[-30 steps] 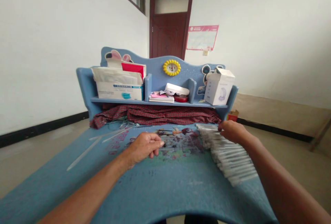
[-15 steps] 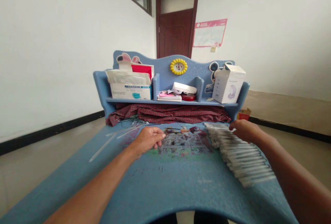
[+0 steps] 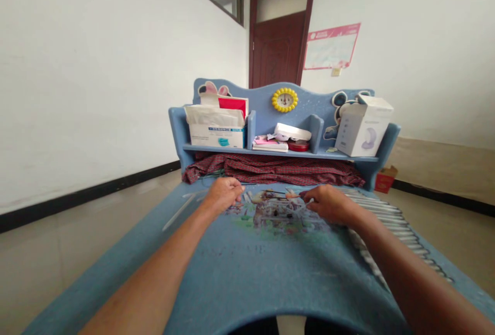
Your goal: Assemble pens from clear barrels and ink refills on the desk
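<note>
My left hand [image 3: 225,194] is over the left part of the table, its thumb and fingers pinched together. Whatever they hold is too small to make out. My right hand [image 3: 327,204] has come to the table's printed picture with fingers curled and tips close together. At those fingertips lies a thin piece with an orange part [image 3: 293,196]; whether they grip it is unclear. Thin dark rods [image 3: 273,191] lie between the hands. Under and beyond my right forearm spreads a row of slim whitish sticks [image 3: 386,216], partly hidden. A clear, narrow strip [image 3: 180,212] lies left of my left hand.
The blue table [image 3: 232,278] has a raised shelf [image 3: 278,152] at its back, holding a mask box [image 3: 216,136], booklets [image 3: 269,144], a red tin [image 3: 298,146] and a white carton [image 3: 363,128]. Checked cloth [image 3: 270,170] is bunched beneath the shelf.
My right hand has moved left from the row of sticks to the middle of the table. My left hand stays pinched near the same spot. The view has turned slightly left.
</note>
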`<state>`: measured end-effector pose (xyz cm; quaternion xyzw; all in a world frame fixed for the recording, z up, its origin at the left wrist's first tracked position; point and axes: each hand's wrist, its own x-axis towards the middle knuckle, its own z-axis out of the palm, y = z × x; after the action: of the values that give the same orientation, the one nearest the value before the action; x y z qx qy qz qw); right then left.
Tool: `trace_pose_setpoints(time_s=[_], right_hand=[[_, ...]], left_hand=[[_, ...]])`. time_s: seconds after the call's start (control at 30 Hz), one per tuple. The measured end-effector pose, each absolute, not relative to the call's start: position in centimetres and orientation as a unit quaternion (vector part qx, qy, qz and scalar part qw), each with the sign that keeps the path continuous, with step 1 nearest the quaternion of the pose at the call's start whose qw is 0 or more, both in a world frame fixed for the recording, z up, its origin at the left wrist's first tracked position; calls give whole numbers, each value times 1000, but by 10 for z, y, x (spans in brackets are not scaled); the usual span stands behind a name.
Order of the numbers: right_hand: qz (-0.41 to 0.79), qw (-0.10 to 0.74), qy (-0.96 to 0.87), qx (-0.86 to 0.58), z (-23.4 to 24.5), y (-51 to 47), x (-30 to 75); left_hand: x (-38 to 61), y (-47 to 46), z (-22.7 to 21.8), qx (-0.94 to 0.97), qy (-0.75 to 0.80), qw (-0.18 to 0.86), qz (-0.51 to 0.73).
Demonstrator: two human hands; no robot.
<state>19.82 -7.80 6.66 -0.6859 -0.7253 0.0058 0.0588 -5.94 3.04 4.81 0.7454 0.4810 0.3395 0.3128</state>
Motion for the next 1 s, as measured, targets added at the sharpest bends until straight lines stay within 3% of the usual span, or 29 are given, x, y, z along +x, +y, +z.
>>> trace_pose_setpoints(time_s=[0.33, 1.0], right_hand=[[70, 6, -742, -667, 43, -38, 168], [-36, -10, -703, -710, 15, -11, 155]], left_hand=[[-109, 71, 52, 730, 599, 118, 308], [-119, 70, 44, 756, 633, -4, 168]])
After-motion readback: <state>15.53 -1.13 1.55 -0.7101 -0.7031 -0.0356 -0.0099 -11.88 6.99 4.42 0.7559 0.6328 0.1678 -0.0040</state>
